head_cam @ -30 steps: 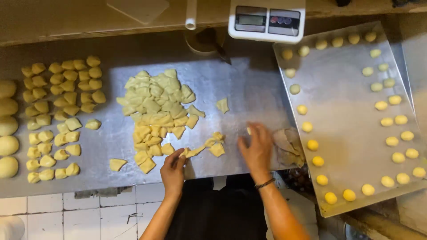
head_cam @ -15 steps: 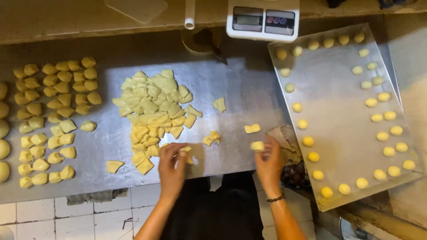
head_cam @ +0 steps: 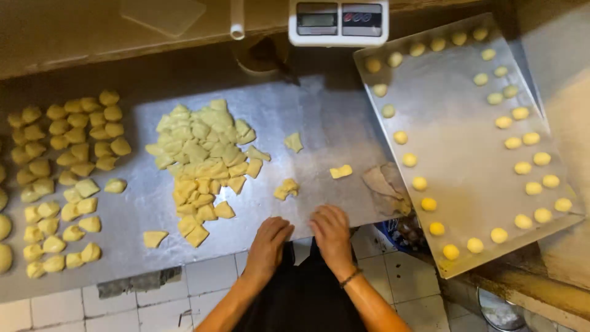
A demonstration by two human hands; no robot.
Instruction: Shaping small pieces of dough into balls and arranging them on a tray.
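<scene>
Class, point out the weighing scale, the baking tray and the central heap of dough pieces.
weighing scale (head_cam: 338, 21), head view, its front panel
baking tray (head_cam: 458, 141), head view, bare middle
heap of dough pieces (head_cam: 200, 150), head view, its centre

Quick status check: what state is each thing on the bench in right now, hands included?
Left hand: at bench edge, fingers curled, contents hidden.
Right hand: beside it, fingers curled, contents hidden.
Dough pile: heaped, cut pieces.
Baking tray: balls along rim, middle bare.
Scale: display lit.
</scene>
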